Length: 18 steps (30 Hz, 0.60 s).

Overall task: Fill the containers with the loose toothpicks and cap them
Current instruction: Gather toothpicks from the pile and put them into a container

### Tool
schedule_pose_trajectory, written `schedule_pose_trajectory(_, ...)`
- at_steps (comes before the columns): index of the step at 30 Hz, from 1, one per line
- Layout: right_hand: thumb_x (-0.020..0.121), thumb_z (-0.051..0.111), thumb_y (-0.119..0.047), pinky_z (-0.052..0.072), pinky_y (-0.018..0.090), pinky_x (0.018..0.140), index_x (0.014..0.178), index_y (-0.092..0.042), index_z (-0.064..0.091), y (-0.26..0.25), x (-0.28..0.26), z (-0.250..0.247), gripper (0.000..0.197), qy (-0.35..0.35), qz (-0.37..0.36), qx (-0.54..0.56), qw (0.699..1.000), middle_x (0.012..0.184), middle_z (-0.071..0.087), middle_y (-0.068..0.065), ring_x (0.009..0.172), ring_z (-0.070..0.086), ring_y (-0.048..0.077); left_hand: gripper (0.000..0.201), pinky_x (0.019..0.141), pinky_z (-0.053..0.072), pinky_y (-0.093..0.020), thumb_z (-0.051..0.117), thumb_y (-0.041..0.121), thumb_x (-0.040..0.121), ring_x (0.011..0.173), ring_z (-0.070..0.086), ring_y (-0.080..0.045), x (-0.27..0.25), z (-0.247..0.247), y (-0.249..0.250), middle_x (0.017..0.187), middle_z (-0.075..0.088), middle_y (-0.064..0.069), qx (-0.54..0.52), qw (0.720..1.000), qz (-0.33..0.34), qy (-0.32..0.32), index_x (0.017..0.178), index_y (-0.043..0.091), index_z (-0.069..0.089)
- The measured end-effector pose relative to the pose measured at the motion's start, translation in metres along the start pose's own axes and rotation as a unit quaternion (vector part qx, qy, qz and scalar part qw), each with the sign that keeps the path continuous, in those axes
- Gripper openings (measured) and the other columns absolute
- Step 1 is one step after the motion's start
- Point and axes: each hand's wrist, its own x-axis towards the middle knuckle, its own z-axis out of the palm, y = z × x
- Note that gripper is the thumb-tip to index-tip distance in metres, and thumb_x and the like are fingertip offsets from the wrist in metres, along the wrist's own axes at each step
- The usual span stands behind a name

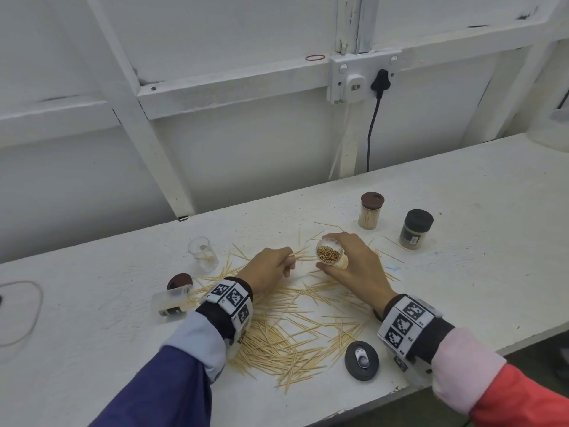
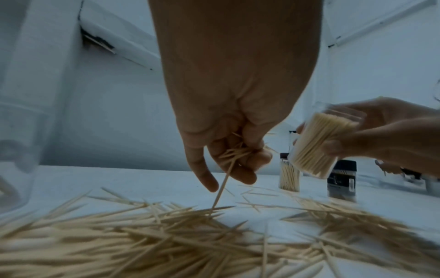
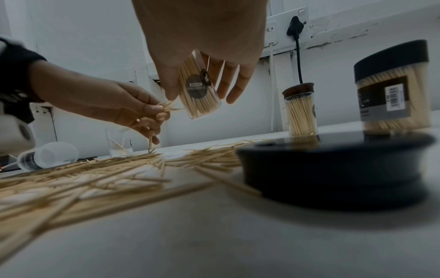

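A small bundle of pale wooden toothpicks [image 2: 234, 153] is pinched in the curled fingers of the left hand [image 1: 268, 268], near the middle of the head view, with one pick dangling down to the heap. Just right of it, a clear plastic cylinder container packed with toothpicks [image 1: 330, 253] is gripped by the right hand [image 1: 351, 266] — held off the table, tilted, its uncapped mouth turned toward the left hand. A dark round label can be made out on its side in the right wrist view.

Below both hands, a big scatter of loose toothpicks [image 1: 295, 328] is spread over the white table [image 1: 492, 241], thickest at lower centre. A black oval lid [image 1: 361, 360] is lying at lower right of the heap.

At left of centre, an upright clear cup [image 1: 203, 253] with only a few picks in it is seen, and below it a clear container on its side [image 1: 171, 302] with a brown round cap [image 1: 180, 282] beside it.

At upper right — a filled jar with a brown cap [image 1: 371, 211] and a filled jar with a black cap [image 1: 415, 229], both upright and capped.
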Motion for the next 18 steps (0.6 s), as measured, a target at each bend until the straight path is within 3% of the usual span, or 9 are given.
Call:
schedule_pose_trajectory(4, 0.079, 0.078, -0.035, 0.042, 0.025, 0.083, 0.120, -0.023, 0.058, -0.001, 0.000, -0.001, 0.048, 0.000, 0.006, 0.004, 1.000, 0.114, 0.060, -0.012, 0.106, 0.051, 0.008, 0.027, 0.072, 0.040, -0.022, 0.037, 0.017, 0.105, 0.073, 0.054, -0.014, -0.001, -0.005, 0.004, 0.071, 0.057, 0.007, -0.063, 0.997, -0.010, 0.039, 0.087, 0.014, 0.056)
schedule_pose_trajectory(9, 0.079, 0.078, -0.037, 0.043, 0.026, 0.086, 0.123, -0.022, 0.057, -0.002, 0.000, -0.001, 0.051, -0.011, 0.015, 0.002, 1.000, 0.117, 0.060, -0.010, 0.107, 0.051, 0.008, 0.028, 0.069, 0.044, -0.030, 0.037, 0.020, 0.105, 0.066, 0.049, -0.011, 0.001, -0.010, 0.012, 0.071, 0.051, 0.004, -0.174, 0.978, -0.027, 0.109, 0.089, 0.010, 0.057)
schedule_pose_trajectory(11, 0.078, 0.078, -0.038, 0.045, 0.028, 0.087, 0.122, -0.022, 0.057, -0.001, 0.000, 0.000, 0.051, -0.018, 0.015, 0.006, 1.000, 0.117, 0.059, -0.010, 0.107, 0.053, 0.009, 0.027, 0.065, 0.045, -0.031, 0.036, 0.020, 0.106, 0.063, 0.046, -0.012, 0.000, -0.012, 0.022, 0.072, 0.048, 0.002, -0.246, 0.958, -0.024, 0.144, 0.089, 0.012, 0.056)
schedule_pose_trajectory(14, 0.077, 0.079, -0.040, 0.045, 0.027, 0.086, 0.122, -0.024, 0.057, 0.000, -0.001, 0.002, 0.053, -0.030, 0.011, 0.011, 0.999, 0.116, 0.059, -0.012, 0.106, 0.054, 0.008, 0.026, 0.056, 0.038, -0.022, 0.032, 0.021, 0.107, 0.056, 0.038, -0.005, -0.002, -0.017, 0.046, 0.073, 0.044, 0.002, -0.374, 0.910, -0.009, 0.178, 0.090, 0.014, 0.051)
schedule_pose_trajectory(18, 0.076, 0.078, -0.043, 0.048, 0.031, 0.087, 0.122, -0.027, 0.056, 0.001, -0.002, 0.004, 0.054, -0.057, 0.008, 0.013, 0.998, 0.116, 0.059, -0.013, 0.107, 0.054, 0.007, 0.023, 0.055, 0.036, -0.018, 0.032, 0.020, 0.107, 0.053, 0.035, -0.003, 0.000, -0.019, 0.076, 0.072, 0.044, 0.004, -0.481, 0.857, 0.044, 0.176, 0.094, 0.011, 0.048)
